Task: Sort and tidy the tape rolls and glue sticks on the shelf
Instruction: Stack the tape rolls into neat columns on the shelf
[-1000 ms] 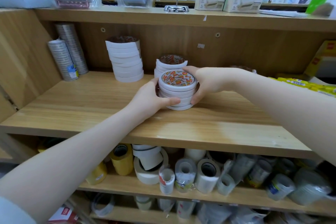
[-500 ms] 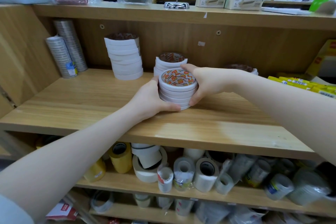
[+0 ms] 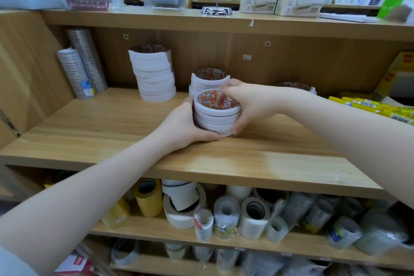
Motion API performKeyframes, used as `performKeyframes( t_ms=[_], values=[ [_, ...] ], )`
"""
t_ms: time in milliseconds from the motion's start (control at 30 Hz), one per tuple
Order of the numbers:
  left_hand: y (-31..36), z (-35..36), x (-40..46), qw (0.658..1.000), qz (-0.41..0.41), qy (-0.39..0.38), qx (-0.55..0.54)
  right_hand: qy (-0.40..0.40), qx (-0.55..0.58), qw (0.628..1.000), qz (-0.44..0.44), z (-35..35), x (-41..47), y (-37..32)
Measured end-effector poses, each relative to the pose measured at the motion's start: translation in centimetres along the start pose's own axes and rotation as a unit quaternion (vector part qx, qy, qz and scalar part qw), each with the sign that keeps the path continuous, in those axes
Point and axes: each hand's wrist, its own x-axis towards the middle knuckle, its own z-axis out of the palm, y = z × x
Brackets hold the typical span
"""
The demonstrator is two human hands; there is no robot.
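On the middle shelf (image 3: 112,132), with the front stack of tape rolls (image 3: 216,116) taken as landmark:

Far left of the front stack: two wrapped silver roll columns (image 3: 83,69) lean at the side wall; undisturbed.

Left of the front stack: a tall stack of white rolls (image 3: 154,74) stands toward the back, slightly uneven, well apart from both hands.

Left hand (image 3: 181,125): curled around the front stack's left side, thumb along its base; holding it steady.

Front stack: several white rolls, resting on the shelf board, layers a little offset.

Directly behind the front stack: a second, similar stack (image 3: 210,78), touching or nearly so; I cannot tell which.

Right hand (image 3: 248,105): a second ago it cupped the stack's right flank; now the index finger dips into the top roll's core while thumb and remaining fingers press the right side.

Meaning of the change: judged as a shift from carrying to squaring up the layers; placement appears nearly done.

Right of the front stack: a low roll (image 3: 295,86) behind the right forearm, then yellow packets (image 3: 369,107) at the edge.

Below the front stack: lower shelf rolls (image 3: 224,215) lie jumbled; sorting remains there.
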Motion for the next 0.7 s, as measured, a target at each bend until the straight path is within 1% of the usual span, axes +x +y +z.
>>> performKeyframes(
  t_ms=[100, 200, 333, 533, 700],
  values=[
    [0.1, -0.2, -0.2, 1.0, 0.006, -0.019, -0.018, -0.002, 0.02, 1.0, 0.016, 0.3, -0.3, 0.8],
    [0.2, -0.4, -0.1, 0.999, -0.002, -0.017, -0.04, 0.007, 0.074, 0.997, 0.032, 0.7, -0.5, 1.0],
    [-0.1, -0.5, 0.0, 0.998, -0.01, -0.007, -0.069, 0.029, 0.109, 0.993, 0.028, 0.9, -0.2, 0.9],
    [-0.2, -0.2, 0.9, 1.0, -0.008, 0.004, -0.028, 0.029, 0.139, 0.989, 0.028, 1.0, -0.2, 1.1],
    [-0.2, 0.1, 1.2, 0.999, -0.009, -0.002, -0.038, 0.045, 0.16, 0.985, 0.044, 1.3, -0.4, 1.3]
  ],
)
